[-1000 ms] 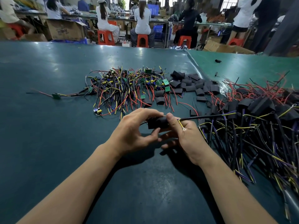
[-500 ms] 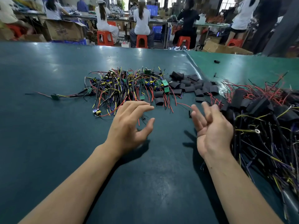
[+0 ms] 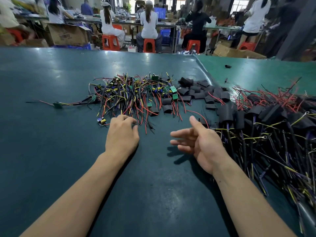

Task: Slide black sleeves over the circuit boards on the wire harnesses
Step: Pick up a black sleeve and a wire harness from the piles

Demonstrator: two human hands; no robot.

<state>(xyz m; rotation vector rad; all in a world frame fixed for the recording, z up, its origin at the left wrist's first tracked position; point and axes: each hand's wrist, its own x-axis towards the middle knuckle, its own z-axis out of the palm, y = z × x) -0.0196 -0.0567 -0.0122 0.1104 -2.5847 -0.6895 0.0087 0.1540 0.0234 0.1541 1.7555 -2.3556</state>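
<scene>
Sleeved harness released, left hand [image 3: 121, 134] reaching to wires [image 3: 136, 103]

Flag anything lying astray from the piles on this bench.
One unsleeved harness lies alone left of the main wire pile, and a small black scrap sits by itself on the far green mat.

bare harnesses [image 3: 130, 96] centre of table [image 3: 51, 151] | loose sleeves [image 3: 196, 93] right of them | sleeved harnesses [image 3: 273, 130] far right

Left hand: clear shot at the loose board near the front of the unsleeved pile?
Probably yes. The left hand sits right beside that small board, only bare mat between them, fingers holding nothing.
</scene>
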